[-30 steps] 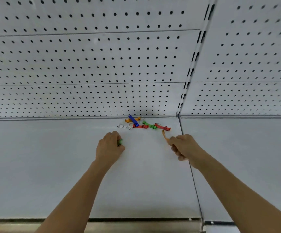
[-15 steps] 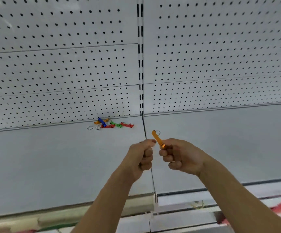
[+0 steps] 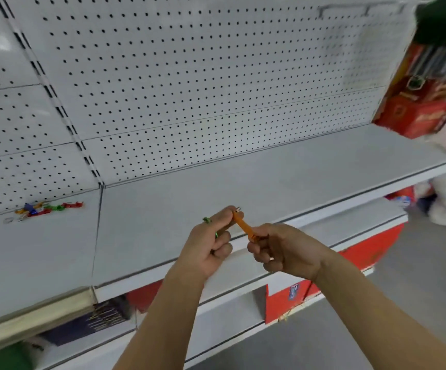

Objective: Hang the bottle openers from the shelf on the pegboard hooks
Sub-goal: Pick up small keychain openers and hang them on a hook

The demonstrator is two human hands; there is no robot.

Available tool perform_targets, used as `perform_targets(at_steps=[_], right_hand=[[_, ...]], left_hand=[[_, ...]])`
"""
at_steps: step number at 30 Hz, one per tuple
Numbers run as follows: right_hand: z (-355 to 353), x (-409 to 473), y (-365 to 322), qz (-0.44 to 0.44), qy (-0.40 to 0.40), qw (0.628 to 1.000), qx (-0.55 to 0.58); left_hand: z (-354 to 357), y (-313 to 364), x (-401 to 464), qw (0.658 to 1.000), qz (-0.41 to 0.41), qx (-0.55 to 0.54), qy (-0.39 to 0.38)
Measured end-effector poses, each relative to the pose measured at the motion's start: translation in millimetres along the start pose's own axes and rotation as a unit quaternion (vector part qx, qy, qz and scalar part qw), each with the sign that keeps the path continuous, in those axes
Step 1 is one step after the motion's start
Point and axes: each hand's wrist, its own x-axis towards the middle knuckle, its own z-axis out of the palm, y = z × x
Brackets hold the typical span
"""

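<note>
Head view, both hands raised in front of the white shelf (image 3: 270, 177). Right hand (image 3: 283, 252): fingers curled, grip pinches the lower end of an orange bottle opener (image 3: 242, 225), which tilts up and to the left. Left hand (image 3: 211, 244): fingers curled, thumb and forefinger meet the upper end of the orange opener near its key ring; the same grip also encloses a green bottle opener (image 3: 208, 220), of which only a small green part shows at the back of the fingers and another sliver lower by the palm. Whether the left fingertips truly clamp the orange piece or only touch it: cannot tell. Remaining bottle openers (image 3: 48, 208) lie in a blurred cluster at the back of the shelf, far left, against the foot of the pegboard (image 3: 189, 76); red, green, blue and orange pieces discernible, loose rings beside them. Red boxes (image 3: 427, 102) stand at the shelf's far right end. Hook detail on pegboard too blurred to read.
</note>
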Motion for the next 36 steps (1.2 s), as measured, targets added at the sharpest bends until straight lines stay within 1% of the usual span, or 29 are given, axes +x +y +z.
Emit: perform_targets(at_steps=[4, 6, 7, 9, 12, 15, 17, 19, 24, 30, 32, 36], right_hand=[[-42.3, -38.3, -4.7, -0.046, 0.039, 0.998, -0.030], [-61.6, -48.1, -10.7, -0.080, 0.085, 0.992, -0.045], [-85.8, -56.7, -14.1, -0.102, 0.122, 0.986, -0.048], [-105.7, -62.0, -19.4, -0.147, 0.191, 0.968, -0.070], [-105.0, -65.6, -30.7, -0.219, 0.279, 0.932, -0.077], [-138.3, -74.3, -50.5, -0.282, 0.325, 0.898, -0.091], [-167.6, -80.2, -66.9, -0.304, 0.349, 0.880, -0.109], [-194.1, -84.1, -83.3, -0.320, 0.359, 0.868, -0.122], [-252.2, -81.0, -128.2, -0.342, 0.348, 0.856, -0.171], [-300.8, -61.0, -164.6, -0.375, 0.342, 0.838, -0.200], [-313.3, -56.9, -175.1, -0.391, 0.350, 0.824, -0.214], [-334.2, -58.2, -204.2, -0.434, 0.347, 0.802, -0.218]], left_hand=[[57.1, -13.5, 16.9, 0.997, 0.027, 0.076, 0.003], [83.8, -15.7, 26.7, 0.993, 0.042, 0.110, 0.000], [109.8, -24.2, 38.3, 0.989, 0.045, 0.139, -0.007], [134.0, -31.3, 48.7, 0.981, 0.063, 0.181, -0.006], [146.4, -33.2, 54.5, 0.973, 0.105, 0.203, -0.003], [180.8, -43.6, 76.1, 0.964, 0.140, 0.227, -0.020], [209.8, -48.3, 92.3, 0.956, 0.154, 0.250, -0.029], [236.6, -48.6, 108.7, 0.947, 0.173, 0.269, -0.034], [291.3, -40.0, 154.9, 0.938, 0.204, 0.279, -0.025], [327.6, -25.1, 198.2, 0.917, 0.246, 0.311, -0.031], [337.9, -22.6, 207.3, 0.918, 0.250, 0.307, -0.026], [358.2, -16.4, 217.1, 0.932, 0.242, 0.268, -0.017]])
